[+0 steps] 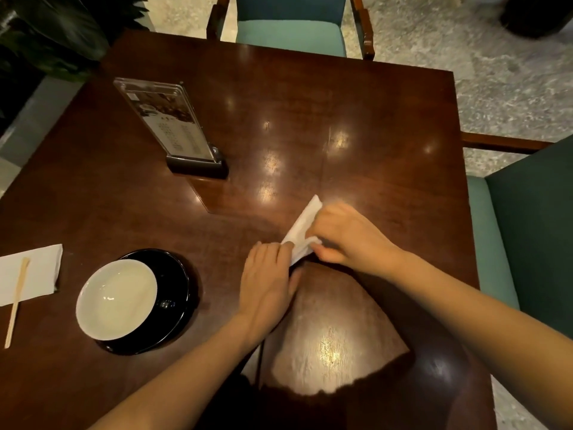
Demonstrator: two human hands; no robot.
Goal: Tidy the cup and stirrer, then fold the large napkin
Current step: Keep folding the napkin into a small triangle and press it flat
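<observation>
Dim warm light; overhead glare spots on the table point(310, 125); motion-blurred right hand point(347, 234); wide-angle edge bending

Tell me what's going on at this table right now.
A person is folding a white napkin on the dark wooden table, the left hand pinning its near end while the right hand works the fold. The white cup sits on a black saucer; the wooden stirrer lies across a smaller napkin.

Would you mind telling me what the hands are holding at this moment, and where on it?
Both hands hold the white napkin: the left hand pinches its near end, the right hand grips its right edge near the middle.
</observation>
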